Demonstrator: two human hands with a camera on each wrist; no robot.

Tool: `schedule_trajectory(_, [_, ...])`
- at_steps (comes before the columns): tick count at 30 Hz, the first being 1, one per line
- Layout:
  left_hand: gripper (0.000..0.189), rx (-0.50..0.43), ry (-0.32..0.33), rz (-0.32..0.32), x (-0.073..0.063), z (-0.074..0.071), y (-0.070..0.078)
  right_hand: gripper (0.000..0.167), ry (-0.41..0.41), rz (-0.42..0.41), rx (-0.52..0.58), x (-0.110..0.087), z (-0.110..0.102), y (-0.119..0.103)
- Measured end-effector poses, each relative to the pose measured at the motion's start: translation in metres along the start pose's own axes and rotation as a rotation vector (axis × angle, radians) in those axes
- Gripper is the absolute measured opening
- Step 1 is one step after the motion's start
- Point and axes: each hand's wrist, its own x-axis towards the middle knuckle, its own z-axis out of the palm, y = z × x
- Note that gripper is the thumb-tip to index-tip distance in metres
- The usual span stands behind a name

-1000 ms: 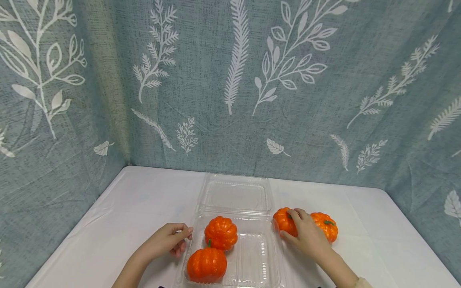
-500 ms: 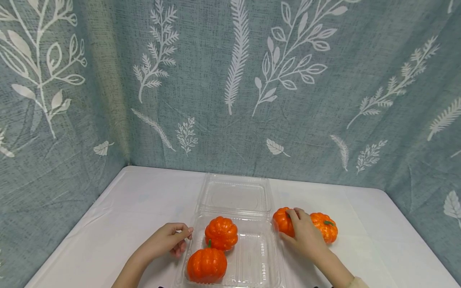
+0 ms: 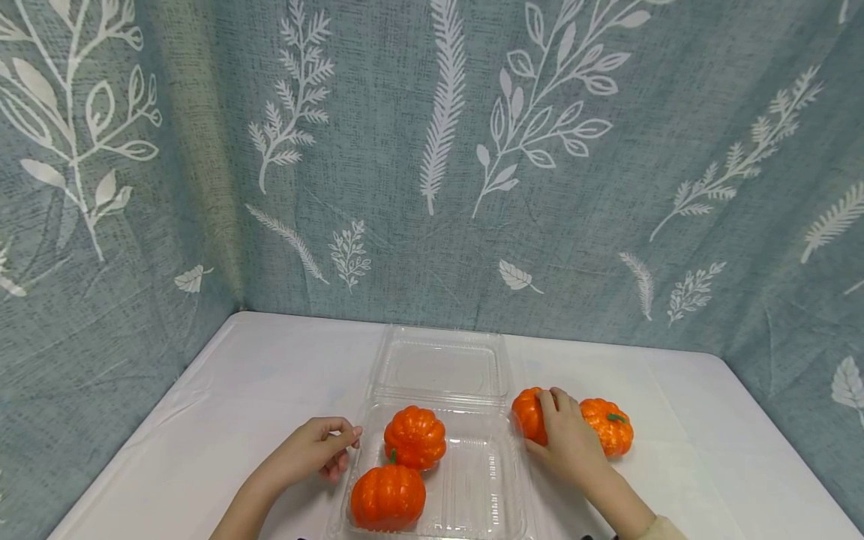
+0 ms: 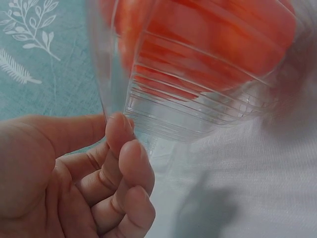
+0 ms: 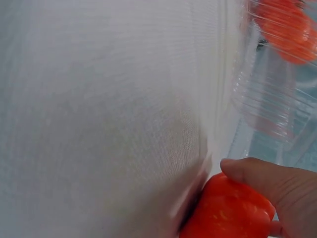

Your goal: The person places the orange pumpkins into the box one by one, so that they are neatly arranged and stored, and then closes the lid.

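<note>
My left hand pinches the left rim of a clear plastic clamshell container; in the left wrist view thumb and fingertips meet at the edge of its ribbed wall. Two orange toy pumpkins sit in the container's left half: one farther back, one in front with a green stem. Just outside the right wall, my right hand grips a third pumpkin, thumb on the near side, fingers over the top. The right wrist view shows this pumpkin by the thumb; the other fingers are mostly hidden.
Another orange pumpkin with a green stem lies right behind my right hand. The container's lid is folded back flat toward the rear of the white-covered table. A blue-green leaf-patterned curtain borders the table's back and sides.
My right hand and wrist have shifted slightly left around the pumpkin, whose stem is now covered. The left hand, container and other pumpkins stay put.
</note>
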Motion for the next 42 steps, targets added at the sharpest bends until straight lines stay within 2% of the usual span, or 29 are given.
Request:
schedule_trajectory(19, [0.029,-0.006,-0.004,-0.010,-0.001,0.000,-0.003,0.067,0.042,-0.004,0.028,0.002,0.005,0.003])
schedule_trajectory(25, [0.030,-0.002,-0.007,0.002,-0.001,-0.001,-0.003,0.066,-0.010,0.040,0.089,0.002,0.001,0.004])
schedule_trajectory(32, [0.030,0.005,-0.002,-0.012,-0.001,-0.001,-0.002,0.060,-0.099,0.095,0.204,0.003,-0.015,0.002])
schedule_trajectory(42, [0.028,0.008,0.003,-0.017,0.000,-0.001,-0.001,0.056,-0.152,0.112,0.249,0.001,-0.028,0.004])
